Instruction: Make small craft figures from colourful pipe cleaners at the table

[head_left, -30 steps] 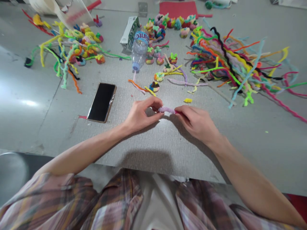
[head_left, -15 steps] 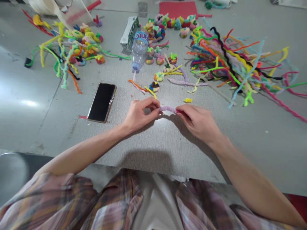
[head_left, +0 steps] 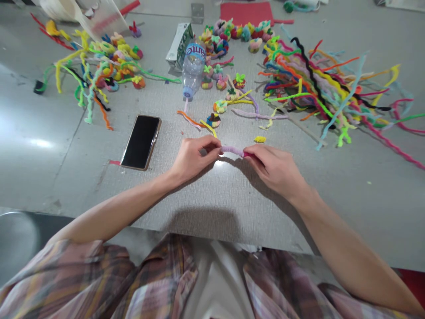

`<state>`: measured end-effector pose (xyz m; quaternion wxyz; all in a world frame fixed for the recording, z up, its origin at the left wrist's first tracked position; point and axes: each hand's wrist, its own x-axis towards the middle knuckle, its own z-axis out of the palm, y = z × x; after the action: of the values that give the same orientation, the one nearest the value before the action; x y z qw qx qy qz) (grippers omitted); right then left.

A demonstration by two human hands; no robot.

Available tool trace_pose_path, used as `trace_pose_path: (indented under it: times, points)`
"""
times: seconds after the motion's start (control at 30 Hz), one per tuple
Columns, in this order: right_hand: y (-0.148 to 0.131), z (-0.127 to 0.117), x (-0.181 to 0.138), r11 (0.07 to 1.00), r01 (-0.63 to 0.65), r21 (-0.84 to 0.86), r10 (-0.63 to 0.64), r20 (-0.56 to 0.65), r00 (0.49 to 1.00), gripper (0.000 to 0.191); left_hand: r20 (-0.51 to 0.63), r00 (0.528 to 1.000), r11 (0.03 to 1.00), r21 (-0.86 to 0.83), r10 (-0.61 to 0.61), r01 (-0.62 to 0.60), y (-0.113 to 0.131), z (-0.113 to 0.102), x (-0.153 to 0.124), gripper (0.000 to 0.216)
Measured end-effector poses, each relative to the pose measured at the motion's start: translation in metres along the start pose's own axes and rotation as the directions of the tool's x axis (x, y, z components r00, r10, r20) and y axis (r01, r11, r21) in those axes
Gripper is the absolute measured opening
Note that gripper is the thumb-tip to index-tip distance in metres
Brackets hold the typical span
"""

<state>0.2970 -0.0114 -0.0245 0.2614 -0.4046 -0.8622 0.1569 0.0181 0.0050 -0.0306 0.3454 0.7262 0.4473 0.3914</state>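
A short lilac pipe cleaner (head_left: 232, 150) with a slight upward bow spans the gap between my two hands, just above the table (head_left: 212, 190). My left hand (head_left: 198, 156) pinches its left end between thumb and fingers. At the other end, my right hand (head_left: 274, 166) closes on it, where a bit of dark pink shows at the fingertips. Beyond my hands lie a small yellow piece (head_left: 260, 139), a yellow pipe cleaner (head_left: 209, 127) and a small blue, brown and cream pompom-like figure (head_left: 213, 120).
A phone (head_left: 141, 141) lies left of my hands. Farther back stand a plastic bottle (head_left: 192, 71) and a carton (head_left: 179, 46). Many coloured pipe cleaners (head_left: 318, 88) are heaped at the right. Another pile of fuzzy pieces (head_left: 109, 62) sits at the left, and finished-looking small figures (head_left: 245, 33) line the back.
The left end of the lilac pipe cleaner has risen slightly, and my left fingers have shifted a little around it. My right hand has hardly moved.
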Motion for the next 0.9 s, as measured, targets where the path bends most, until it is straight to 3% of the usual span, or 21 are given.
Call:
trace_pose_path:
  times: [0.17,0.33,0.5,0.67,0.9]
  points:
    - [-0.001,0.000,-0.002,0.998,-0.038,-0.056,0.037,-0.019,0.999,0.021,0.007,0.997,0.996,0.056,0.073,-0.073,-0.002,-0.001,-0.002,0.009]
    - [-0.014,0.006,0.001,0.990,-0.003,-0.139,-0.012,-0.111,0.994,0.045,0.053,0.960,0.930,0.236,0.276,-0.280,0.000,0.002,-0.011,0.010]
    - [-0.028,0.018,0.005,0.973,0.132,-0.190,-0.139,-0.023,0.990,0.028,0.160,0.900,0.845,0.308,0.406,-0.436,0.005,0.007,-0.018,0.017]
    - [-0.025,0.018,0.003,0.964,0.161,-0.214,-0.166,-0.008,0.986,0.036,0.186,0.895,0.845,0.298,0.405,-0.445,0.006,0.006,-0.018,0.015]
    - [-0.023,0.013,0.004,0.988,0.050,-0.148,-0.043,0.051,0.998,0.041,0.166,0.931,0.888,0.286,0.325,-0.360,0.005,0.004,-0.014,0.016]
